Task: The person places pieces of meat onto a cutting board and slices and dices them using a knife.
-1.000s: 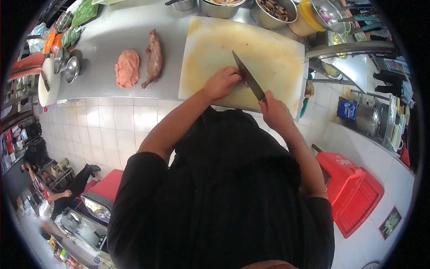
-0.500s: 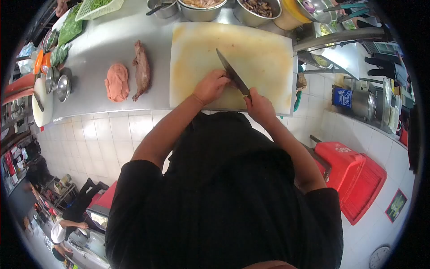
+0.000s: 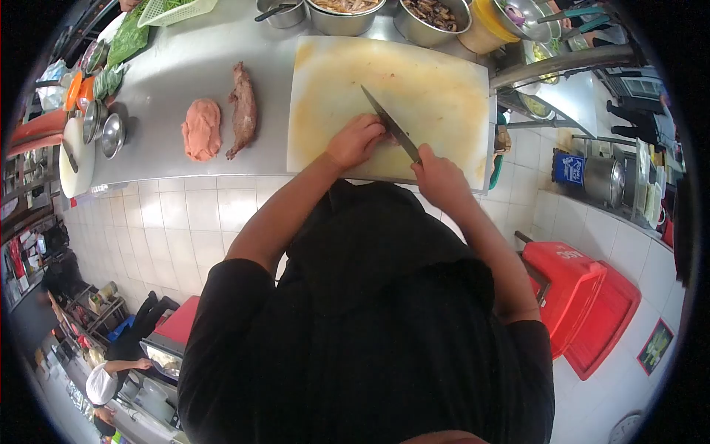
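Observation:
My right hand (image 3: 438, 176) is wrapped round the handle of a large knife (image 3: 390, 123), whose blade slants up and left over the white, yellow-stained cutting board (image 3: 436, 81). Beside the blade, my left hand (image 3: 358, 142) rests on the board with its fingers curled together. A small reddish piece shows at its fingertips, partly hidden by the fingers and blade. Left of the board, a long brown piece of meat (image 3: 242, 111) lies on the steel table (image 3: 159, 96). Next to it sits a pink mass of minced meat (image 3: 201, 130).
Behind the board stand a pot of pale strips (image 3: 342, 24), a pot of dark slices (image 3: 436, 31) and a yellow tub (image 3: 489, 28). Small metal bowls (image 3: 113, 136) sit at the left. A red bin (image 3: 563, 285) stands at right; another person (image 3: 103, 383) is at lower left.
The view has shifted. Both hands stay close together at the board, with the knife still in my right hand. The other person at lower left has changed posture.

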`<state>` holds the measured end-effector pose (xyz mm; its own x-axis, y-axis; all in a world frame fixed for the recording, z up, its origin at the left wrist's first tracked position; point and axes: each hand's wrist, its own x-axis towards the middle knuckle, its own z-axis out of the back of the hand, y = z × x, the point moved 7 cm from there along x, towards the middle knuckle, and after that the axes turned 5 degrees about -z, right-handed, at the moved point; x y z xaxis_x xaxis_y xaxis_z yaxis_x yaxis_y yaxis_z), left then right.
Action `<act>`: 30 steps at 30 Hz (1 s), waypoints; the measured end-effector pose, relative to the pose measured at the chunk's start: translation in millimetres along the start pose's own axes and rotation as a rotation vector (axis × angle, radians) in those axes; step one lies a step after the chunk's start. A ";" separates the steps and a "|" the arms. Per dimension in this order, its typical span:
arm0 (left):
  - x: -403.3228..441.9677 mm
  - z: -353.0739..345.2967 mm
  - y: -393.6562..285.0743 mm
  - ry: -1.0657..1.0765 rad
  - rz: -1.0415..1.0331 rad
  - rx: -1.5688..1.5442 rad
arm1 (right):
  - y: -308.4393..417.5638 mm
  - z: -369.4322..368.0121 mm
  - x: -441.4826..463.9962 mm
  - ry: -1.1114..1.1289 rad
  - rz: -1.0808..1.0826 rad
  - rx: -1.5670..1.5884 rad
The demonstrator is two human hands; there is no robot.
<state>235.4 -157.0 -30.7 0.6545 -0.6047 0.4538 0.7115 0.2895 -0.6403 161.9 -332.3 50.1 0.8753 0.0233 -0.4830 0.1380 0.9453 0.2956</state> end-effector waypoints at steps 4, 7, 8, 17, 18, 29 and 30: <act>1.2 -3.3 4.7 0.043 0.040 -0.011 | 0.0 8.2 6.9 0.027 0.025 0.035; 2.3 0.9 3.0 0.002 0.026 -0.002 | -0.3 5.4 11.4 0.009 0.053 0.051; 2.8 2.4 1.9 -0.012 0.019 -0.003 | -0.4 3.3 12.2 0.013 0.041 0.048; -2.4 -6.4 1.5 0.015 0.022 -0.034 | -8.7 -44.7 24.6 -0.104 -0.003 0.134; 5.1 -3.3 4.1 -0.002 0.011 -0.043 | -8.2 -33.5 31.1 -0.119 0.014 0.147; -0.7 2.1 -1.8 -0.027 0.039 -0.045 | 13.7 -7.8 -2.8 -0.055 -0.012 0.066; -1.8 1.0 0.1 -0.014 0.049 -0.039 | 14.3 -7.3 -3.1 -0.053 -0.015 0.054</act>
<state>234.6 -155.1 -31.0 0.6917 -0.5803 0.4298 0.6684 0.2893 -0.6852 157.8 -316.5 49.9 0.8962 -0.0097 -0.4436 0.1749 0.9265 0.3332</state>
